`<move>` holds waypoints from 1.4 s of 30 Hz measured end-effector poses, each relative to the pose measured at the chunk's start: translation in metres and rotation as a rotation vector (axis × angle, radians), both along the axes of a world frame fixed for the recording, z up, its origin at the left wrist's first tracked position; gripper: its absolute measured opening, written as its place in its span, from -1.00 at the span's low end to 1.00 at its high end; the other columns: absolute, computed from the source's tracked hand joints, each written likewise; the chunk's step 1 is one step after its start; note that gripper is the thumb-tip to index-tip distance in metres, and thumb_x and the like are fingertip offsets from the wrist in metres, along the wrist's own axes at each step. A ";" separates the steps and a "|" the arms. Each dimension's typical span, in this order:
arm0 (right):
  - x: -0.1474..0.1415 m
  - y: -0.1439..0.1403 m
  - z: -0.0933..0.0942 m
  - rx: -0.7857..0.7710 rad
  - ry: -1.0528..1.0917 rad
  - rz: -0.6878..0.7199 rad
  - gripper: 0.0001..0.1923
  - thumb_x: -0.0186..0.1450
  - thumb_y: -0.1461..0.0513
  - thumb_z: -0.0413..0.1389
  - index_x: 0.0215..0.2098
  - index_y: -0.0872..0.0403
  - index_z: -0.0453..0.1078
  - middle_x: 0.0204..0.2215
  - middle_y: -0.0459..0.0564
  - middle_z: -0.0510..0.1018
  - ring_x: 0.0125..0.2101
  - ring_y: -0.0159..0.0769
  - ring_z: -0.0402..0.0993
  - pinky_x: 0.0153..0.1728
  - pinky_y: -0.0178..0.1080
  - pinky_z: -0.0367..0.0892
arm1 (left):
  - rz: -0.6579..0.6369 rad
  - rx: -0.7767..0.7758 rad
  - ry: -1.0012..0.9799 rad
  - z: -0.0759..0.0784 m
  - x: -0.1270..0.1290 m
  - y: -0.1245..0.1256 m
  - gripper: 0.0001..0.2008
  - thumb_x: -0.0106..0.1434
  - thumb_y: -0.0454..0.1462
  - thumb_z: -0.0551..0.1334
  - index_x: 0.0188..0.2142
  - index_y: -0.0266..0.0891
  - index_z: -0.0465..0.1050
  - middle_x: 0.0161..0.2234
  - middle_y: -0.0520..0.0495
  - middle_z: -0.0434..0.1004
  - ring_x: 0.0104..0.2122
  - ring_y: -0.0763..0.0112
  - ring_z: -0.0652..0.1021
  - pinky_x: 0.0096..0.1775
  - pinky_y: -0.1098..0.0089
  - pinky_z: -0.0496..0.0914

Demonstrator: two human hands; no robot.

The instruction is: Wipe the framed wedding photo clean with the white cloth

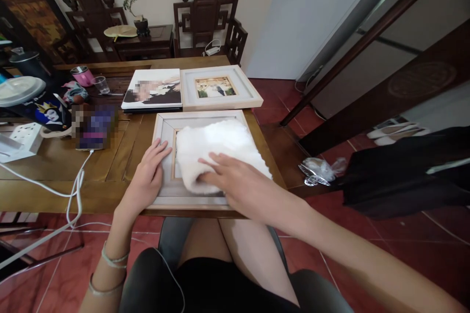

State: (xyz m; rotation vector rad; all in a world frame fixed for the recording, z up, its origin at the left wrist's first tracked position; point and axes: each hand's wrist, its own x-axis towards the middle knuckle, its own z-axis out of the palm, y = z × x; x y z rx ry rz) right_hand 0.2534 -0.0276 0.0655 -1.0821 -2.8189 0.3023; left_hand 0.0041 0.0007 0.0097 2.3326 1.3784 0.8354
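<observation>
A picture frame (167, 132) lies flat at the near edge of the wooden counter (55, 171). The left hand (147, 176) rests on the frame's left border, fingers spread flat. The right hand (235, 181) presses a white cloth (220, 144) onto the frame's middle, fingers extended. Beyond the frame lie a second frame (220, 88) and a photo album (152, 89). No writing is readable.

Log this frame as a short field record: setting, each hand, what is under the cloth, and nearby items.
setting: wooden table, person seated at its near edge
left hand: flat on the left border of the near frame, steadying it
right hand: pressed flat on the white cloth
white cloth: lies over the middle of the near frame and covers its picture
behind: second frame and a photo print, side by side
left of frame: white cable, pink cup, glass
</observation>
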 end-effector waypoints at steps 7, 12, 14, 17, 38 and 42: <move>0.005 -0.019 0.016 -0.111 0.062 0.085 -0.27 0.00 0.59 -0.10 0.08 0.06 0.36 0.22 0.10 0.32 0.23 -0.04 0.19 0.11 0.00 0.31 | 0.000 0.010 -0.001 0.000 0.000 0.002 -0.58 0.34 -0.39 -0.06 0.12 -0.26 0.33 0.23 -0.19 0.30 0.32 0.25 0.15 0.29 0.01 0.10; 0.013 0.010 -0.002 0.039 0.086 -0.023 -0.28 0.04 0.59 -0.12 0.09 0.04 0.36 0.20 0.04 0.36 0.23 -0.13 0.19 0.23 0.00 0.14 | 0.004 0.012 0.005 0.000 -0.001 0.001 -0.57 0.33 -0.40 -0.06 0.14 -0.26 0.33 0.23 -0.20 0.30 0.32 0.24 0.15 0.28 -0.01 0.09; 0.015 0.021 -0.010 0.103 0.088 -0.064 -0.31 0.05 0.60 -0.13 0.07 0.08 0.36 0.19 0.07 0.36 0.25 -0.12 0.14 0.25 0.03 0.10 | 0.005 0.004 0.003 0.001 -0.001 0.000 -0.56 0.33 -0.40 -0.05 0.15 -0.23 0.32 0.23 -0.18 0.30 0.32 0.23 0.15 0.29 -0.02 0.09; 0.014 0.025 -0.017 0.132 0.084 -0.077 -0.33 0.04 0.60 -0.12 0.06 0.14 0.37 0.19 0.13 0.36 0.27 -0.07 0.11 0.25 0.06 0.09 | 0.003 -0.002 -0.001 0.002 0.000 0.000 -0.56 0.33 -0.40 -0.05 0.16 -0.24 0.32 0.23 -0.19 0.30 0.32 0.23 0.14 0.29 -0.02 0.08; 0.011 0.040 -0.021 0.198 0.060 -0.085 -0.31 0.04 0.62 -0.10 0.09 0.16 0.35 0.21 0.17 0.33 0.28 -0.02 0.07 0.22 0.11 0.14 | 0.004 0.015 0.006 0.001 -0.001 0.000 -0.57 0.35 -0.40 -0.07 0.15 -0.26 0.32 0.23 -0.21 0.29 0.32 0.24 0.14 0.29 -0.02 0.09; 0.007 0.026 -0.017 0.164 0.029 -0.054 -0.35 0.03 0.62 -0.08 0.05 0.21 0.38 0.21 0.22 0.32 0.28 0.02 0.06 0.24 0.11 0.11 | 0.004 0.009 -0.002 0.000 -0.001 0.000 -0.56 0.34 -0.40 -0.06 0.16 -0.25 0.31 0.24 -0.20 0.29 0.32 0.24 0.14 0.29 -0.02 0.08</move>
